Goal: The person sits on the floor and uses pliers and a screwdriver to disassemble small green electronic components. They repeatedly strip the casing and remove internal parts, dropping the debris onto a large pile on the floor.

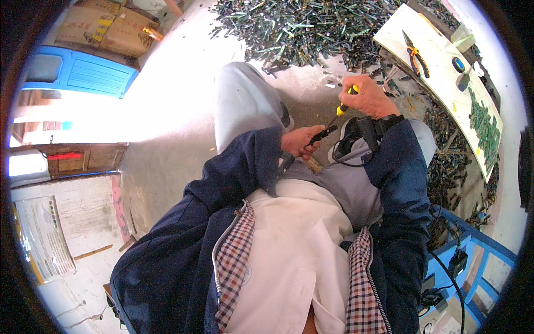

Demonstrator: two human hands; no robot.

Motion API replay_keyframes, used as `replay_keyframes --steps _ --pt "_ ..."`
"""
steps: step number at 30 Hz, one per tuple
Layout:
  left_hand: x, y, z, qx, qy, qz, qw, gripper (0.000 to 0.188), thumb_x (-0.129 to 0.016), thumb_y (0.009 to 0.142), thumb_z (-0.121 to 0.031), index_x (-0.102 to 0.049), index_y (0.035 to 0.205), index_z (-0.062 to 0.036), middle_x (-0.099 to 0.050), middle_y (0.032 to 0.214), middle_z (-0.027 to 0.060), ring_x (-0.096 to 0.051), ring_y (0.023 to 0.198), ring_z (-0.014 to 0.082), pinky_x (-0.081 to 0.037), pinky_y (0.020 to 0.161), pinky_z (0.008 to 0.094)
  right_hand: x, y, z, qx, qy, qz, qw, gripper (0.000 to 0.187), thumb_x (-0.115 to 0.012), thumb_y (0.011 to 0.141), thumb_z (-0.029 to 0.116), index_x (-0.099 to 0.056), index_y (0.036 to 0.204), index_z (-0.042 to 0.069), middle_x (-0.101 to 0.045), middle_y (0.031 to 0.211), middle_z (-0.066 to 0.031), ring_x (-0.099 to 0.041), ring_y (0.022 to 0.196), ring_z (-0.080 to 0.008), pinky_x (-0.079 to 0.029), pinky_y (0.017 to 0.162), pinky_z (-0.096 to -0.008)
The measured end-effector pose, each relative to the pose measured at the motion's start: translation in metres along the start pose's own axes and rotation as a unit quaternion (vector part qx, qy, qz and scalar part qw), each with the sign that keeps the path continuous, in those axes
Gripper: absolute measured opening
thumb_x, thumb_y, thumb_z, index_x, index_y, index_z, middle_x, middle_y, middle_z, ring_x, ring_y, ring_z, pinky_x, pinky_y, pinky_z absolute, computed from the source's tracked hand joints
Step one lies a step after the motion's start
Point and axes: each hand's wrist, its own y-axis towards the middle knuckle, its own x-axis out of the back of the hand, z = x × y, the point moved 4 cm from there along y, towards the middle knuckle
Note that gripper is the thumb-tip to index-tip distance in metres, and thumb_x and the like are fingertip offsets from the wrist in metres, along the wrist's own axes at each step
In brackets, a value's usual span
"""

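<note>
My right hand [371,99] is closed round the handle of a yellow-and-black screwdriver [342,108]. Its thin shaft slants down toward a small black elongated part [321,136], which my left hand [299,141] pinches between thumb and fingers. Whether the tip touches the part is too small to tell. Both hands are in front of my body, between my bent legs in grey trousers. A dark strap and a black device sit at my right wrist, with a cable looping below.
Beyond my knees lies a large heap of small dark parts [300,30], which continues down the right side. A pale board [445,72] there carries pliers [415,54], a blue-and-black roll [458,64] and green pieces [484,125]. A blue frame [486,247] with cables stands at lower right.
</note>
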Motion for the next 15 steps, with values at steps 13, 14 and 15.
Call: replay_keyframes --steps 13,14,15 --pt "0.019 -0.008 -0.017 -0.08 -0.184 -0.019 0.979 0.053 -0.035 0.093 -0.056 -0.039 0.06 -0.0149 -0.032 0.048 -0.0034 -0.026 0.039 0.0118 -0.024 0.04 0.0299 -0.01 -0.015 0.004 -0.005 0.03 -0.092 0.995 0.019 -0.063 0.079 0.019 -0.059 0.077 0.001 -0.057 0.068 -0.0089 -0.053 0.065 -0.0149 -0.042 0.062 -0.0302" --pt "0.022 -0.005 -0.013 -0.071 -0.19 -0.007 0.979 0.052 -0.035 0.093 -0.056 -0.04 0.062 -0.0148 -0.032 0.048 -0.0034 -0.028 0.04 0.0119 -0.025 0.041 0.0302 -0.012 -0.015 0.005 -0.001 0.02 -0.087 0.996 0.018 -0.063 0.08 0.017 -0.057 0.077 0.001 -0.054 0.067 -0.0056 -0.049 0.065 -0.0123 -0.04 0.062 -0.0284" --pt "0.026 -0.001 -0.01 -0.062 -0.195 0.005 0.979 0.051 -0.036 0.094 -0.056 -0.042 0.064 -0.0147 -0.032 0.048 -0.0035 -0.029 0.041 0.0119 -0.026 0.041 0.0305 -0.013 -0.015 0.005 0.002 0.011 -0.082 0.997 0.017 -0.062 0.081 0.015 -0.055 0.076 0.0 -0.051 0.066 -0.0023 -0.045 0.065 -0.0097 -0.039 0.062 -0.0266"
